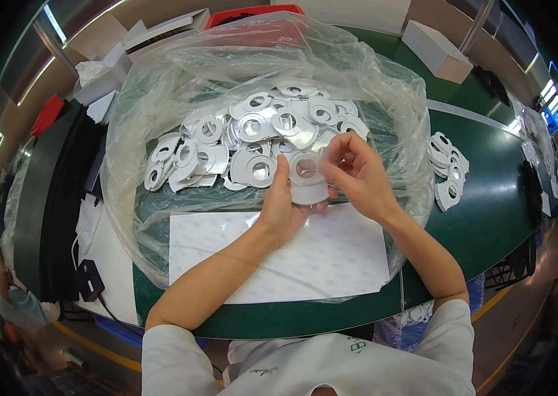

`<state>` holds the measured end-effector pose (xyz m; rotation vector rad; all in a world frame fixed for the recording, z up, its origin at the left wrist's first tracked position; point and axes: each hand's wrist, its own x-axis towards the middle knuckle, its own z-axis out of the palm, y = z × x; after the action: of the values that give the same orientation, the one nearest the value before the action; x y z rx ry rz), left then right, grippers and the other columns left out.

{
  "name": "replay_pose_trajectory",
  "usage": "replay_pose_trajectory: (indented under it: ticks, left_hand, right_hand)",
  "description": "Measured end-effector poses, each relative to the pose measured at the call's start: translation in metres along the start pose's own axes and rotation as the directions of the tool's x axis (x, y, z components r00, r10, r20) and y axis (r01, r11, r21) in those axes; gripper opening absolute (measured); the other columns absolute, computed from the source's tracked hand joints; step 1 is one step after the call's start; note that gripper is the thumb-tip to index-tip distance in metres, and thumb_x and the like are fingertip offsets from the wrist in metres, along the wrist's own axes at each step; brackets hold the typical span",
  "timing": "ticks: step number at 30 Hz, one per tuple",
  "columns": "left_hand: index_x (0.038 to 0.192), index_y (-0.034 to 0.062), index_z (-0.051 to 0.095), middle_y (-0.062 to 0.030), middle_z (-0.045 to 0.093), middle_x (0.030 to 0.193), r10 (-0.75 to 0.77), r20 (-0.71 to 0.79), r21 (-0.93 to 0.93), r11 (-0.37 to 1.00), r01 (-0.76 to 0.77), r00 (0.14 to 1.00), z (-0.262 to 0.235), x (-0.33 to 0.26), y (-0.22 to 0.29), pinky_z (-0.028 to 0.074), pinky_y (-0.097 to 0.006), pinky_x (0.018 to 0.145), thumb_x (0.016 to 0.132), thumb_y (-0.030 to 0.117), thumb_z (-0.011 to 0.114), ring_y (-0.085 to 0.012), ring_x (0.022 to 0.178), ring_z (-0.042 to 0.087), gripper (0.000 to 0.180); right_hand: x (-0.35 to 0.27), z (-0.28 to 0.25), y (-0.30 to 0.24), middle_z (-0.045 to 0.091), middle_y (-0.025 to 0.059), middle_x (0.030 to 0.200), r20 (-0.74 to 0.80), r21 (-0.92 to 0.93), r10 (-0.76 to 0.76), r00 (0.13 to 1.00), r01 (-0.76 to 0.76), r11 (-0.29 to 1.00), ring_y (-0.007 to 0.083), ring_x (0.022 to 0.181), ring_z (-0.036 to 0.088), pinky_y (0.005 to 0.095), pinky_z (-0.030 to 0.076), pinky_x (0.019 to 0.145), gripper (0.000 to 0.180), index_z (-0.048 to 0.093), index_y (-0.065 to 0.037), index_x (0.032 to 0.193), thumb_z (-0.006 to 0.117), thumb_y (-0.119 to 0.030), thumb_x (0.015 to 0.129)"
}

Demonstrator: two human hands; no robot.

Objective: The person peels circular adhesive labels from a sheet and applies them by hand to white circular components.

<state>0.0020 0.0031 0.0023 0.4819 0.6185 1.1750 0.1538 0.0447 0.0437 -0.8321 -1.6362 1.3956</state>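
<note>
A white plastic part (309, 193) with a round hole and a curved lower edge is held up in front of me. My left hand (281, 214) is closed around its left side and underside, thumb up along the edge. At its upper right, my right hand (360, 173) has thumb and forefinger pinched together close to the rim. Whatever is between those fingertips is too small or too clear to make out. Just beyond lies a heap of similar white parts (252, 127), several overlapping, on a clear plastic sheet (154, 86).
White sheets (272, 274) with a faint pattern lie under my forearms on the green table (490, 178). A smaller pile of white parts (449, 173) sits at the right. A white box (434, 56) stands far right, a black adapter (90, 280) at left. Another person (22, 307) is at far left.
</note>
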Motion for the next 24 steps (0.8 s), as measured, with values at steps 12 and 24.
replay_pose_trajectory:
  ticks: [12, 24]
  left_hand:
    - [0.118, 0.0080, 0.049, -0.0091, 0.060, 0.103, 0.011, 0.011, 0.006, 1.000, -0.011, 1.000, -0.005, 0.002, -0.002, 0.046, -0.032, 0.064, 0.099, 0.055, 0.014, -0.0221, 0.086, 0.062, 0.062]
    - [0.118, 0.0083, 0.049, -0.0089, 0.059, 0.105, 0.015, 0.022, 0.003, 1.000, -0.015, 1.000, -0.006, 0.002, -0.002, 0.046, -0.033, 0.065, 0.099, 0.055, 0.013, -0.0219, 0.086, 0.061, 0.062]
  right_hand:
    - [0.002, -0.001, 0.013, 0.057, 0.0021, 0.081, 0.024, 0.000, -0.003, 1.000, 0.003, 1.000, 0.0031, 0.056, 0.049, 0.0171, 0.040, 0.048, 0.015, 0.049, -0.003, 0.092, 0.063, -0.004, 0.086]
    - [0.003, -0.001, 0.015, 0.058, 0.0034, 0.080, 0.017, 0.015, -0.007, 1.000, 0.007, 1.000, 0.0038, 0.056, 0.050, 0.0168, 0.040, 0.049, 0.015, 0.050, -0.002, 0.091, 0.063, -0.005, 0.086]
